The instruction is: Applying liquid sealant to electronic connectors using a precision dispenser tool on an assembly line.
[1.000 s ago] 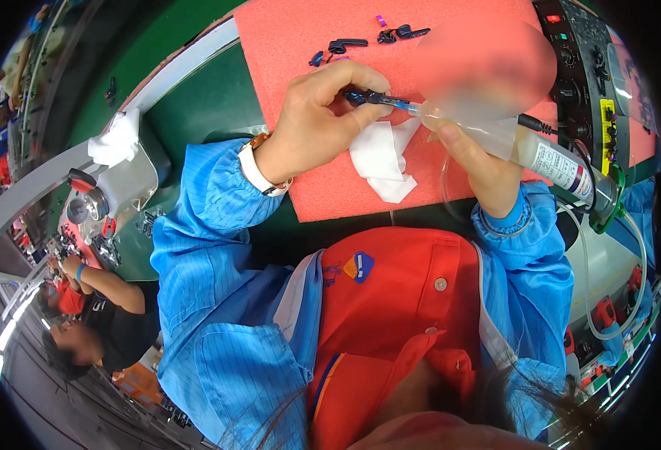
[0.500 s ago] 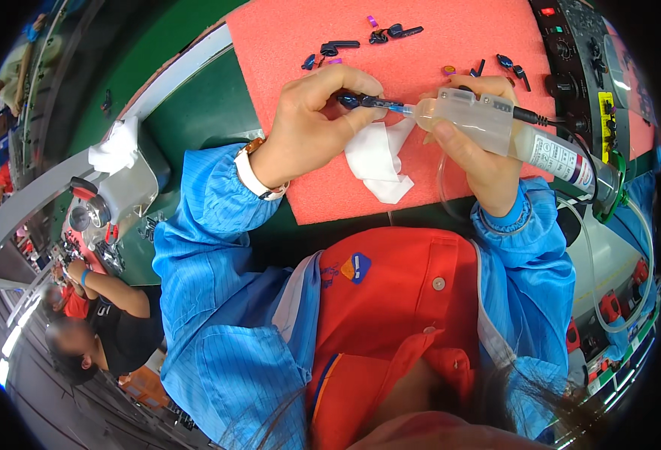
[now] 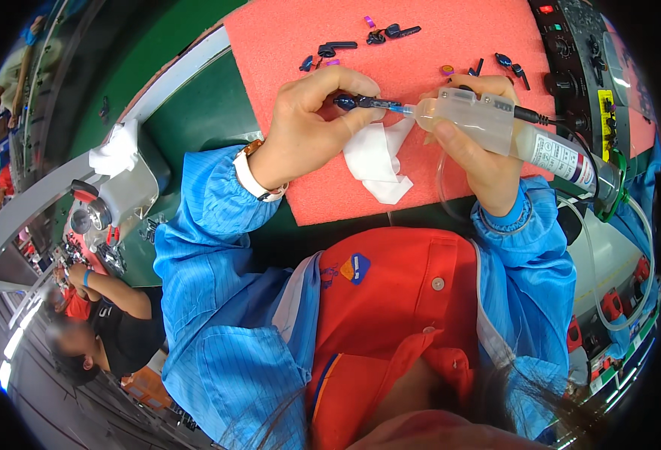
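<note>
Between thumb and fingers, my left hand (image 3: 317, 120) pinches a small dark earbud part (image 3: 354, 103) with a stem pointing right. My right hand (image 3: 480, 146) is wrapped round a glue dispenser (image 3: 471, 118), a translucent holder with a labelled syringe barrel (image 3: 563, 159). Its thin blue needle tip (image 3: 403, 109) meets or nearly meets the stem's right end; I cannot tell if they touch. Below the hands, a crumpled white tissue (image 3: 379, 161) lies on the pink foam mat (image 3: 323, 199).
Several dark earbud pieces (image 3: 336, 49) lie along the mat's far side, more (image 3: 512, 67) at right. A black control box (image 3: 563, 52) with knobs stands at the far right. A clear hose (image 3: 649, 247) loops down from the dispenser. Left is a container (image 3: 139, 184) with tissue; a person (image 3: 113, 322) sits beyond.
Almost nothing differs. My left hand and the earbud part have shifted very slightly left; the dispenser stays in place.
</note>
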A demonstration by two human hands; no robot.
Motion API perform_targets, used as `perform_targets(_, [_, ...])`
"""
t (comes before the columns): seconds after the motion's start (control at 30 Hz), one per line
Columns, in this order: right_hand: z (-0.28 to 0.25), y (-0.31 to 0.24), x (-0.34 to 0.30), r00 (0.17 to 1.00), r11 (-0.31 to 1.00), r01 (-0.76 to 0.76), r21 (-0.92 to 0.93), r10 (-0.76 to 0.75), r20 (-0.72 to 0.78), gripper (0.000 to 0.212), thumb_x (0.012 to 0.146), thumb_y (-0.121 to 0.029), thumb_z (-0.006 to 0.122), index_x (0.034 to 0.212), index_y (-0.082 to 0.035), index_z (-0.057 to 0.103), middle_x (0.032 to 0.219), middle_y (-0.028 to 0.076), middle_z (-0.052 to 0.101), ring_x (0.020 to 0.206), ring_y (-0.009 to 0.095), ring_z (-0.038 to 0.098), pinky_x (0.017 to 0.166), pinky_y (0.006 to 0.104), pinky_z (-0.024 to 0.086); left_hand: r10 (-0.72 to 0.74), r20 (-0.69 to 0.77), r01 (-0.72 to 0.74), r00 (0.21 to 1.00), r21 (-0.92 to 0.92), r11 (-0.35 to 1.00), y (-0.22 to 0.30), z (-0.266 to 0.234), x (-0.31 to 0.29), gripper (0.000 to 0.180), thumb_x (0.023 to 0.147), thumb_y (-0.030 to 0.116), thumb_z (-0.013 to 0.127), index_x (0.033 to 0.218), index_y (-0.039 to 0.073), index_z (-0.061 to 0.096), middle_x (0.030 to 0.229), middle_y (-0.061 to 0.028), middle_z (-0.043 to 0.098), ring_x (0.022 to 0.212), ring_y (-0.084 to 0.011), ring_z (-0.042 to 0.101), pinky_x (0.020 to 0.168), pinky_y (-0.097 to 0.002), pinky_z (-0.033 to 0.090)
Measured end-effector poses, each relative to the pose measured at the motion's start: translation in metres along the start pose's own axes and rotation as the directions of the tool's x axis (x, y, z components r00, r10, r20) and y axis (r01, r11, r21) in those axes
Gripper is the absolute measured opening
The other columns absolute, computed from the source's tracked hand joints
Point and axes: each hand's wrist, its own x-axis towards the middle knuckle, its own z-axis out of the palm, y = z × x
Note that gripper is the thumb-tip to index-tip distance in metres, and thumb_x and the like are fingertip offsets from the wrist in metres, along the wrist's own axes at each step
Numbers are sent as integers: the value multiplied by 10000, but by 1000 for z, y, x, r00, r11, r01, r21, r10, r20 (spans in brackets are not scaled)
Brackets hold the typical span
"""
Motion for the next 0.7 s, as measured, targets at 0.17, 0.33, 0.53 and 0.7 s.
perform_targets(0.17, [0, -3, 0, 1000, 1000, -3, 9, 3, 15, 400, 762, -74, 617, 1077, 35, 397, 918, 159, 579, 762, 196, 604, 629, 274, 498, 0, 2, 0, 1000, 1, 1000, 0, 0, 0, 195, 655, -25, 678, 825, 18, 593, 779, -39, 605, 691, -100, 590, 540, -189, 463])
perform_targets(0.33, [-3, 0, 0, 999, 999, 38, -36, -39, -35, 389, 759, -74, 620, 1071, 35, 415, 913, 147, 576, 756, 191, 603, 614, 263, 497, -4, 4, 4, 1000, 11, 1000, 1, 0, 0, 194, 657, -29, 675, 827, 19, 594, 781, -39, 605, 692, -100, 588, 537, -187, 461])
perform_targets(0.53, [-4, -3, -3, 991, 993, -116, 1, 116, -66, 174, 714, -96, 684, 868, -23, 647, 992, 84, 491, 864, 201, 568, 749, 277, 475, -15, 10, 14, 1000, 11, 1000, 0, 0, -1, 193, 658, -34, 671, 827, 20, 595, 781, -39, 605, 692, -99, 585, 536, -187, 458])
perform_targets(0.7, [-6, -5, -3, 989, 992, -122, -26, 120, -82, 176, 702, -93, 691, 857, -21, 651, 1007, 86, 459, 860, 212, 569, 737, 284, 481, 5, 13, -5, 1000, 8, 1000, -1, 0, -1, 196, 659, -38, 668, 830, 22, 594, 786, -38, 604, 702, -99, 584, 543, -187, 460])
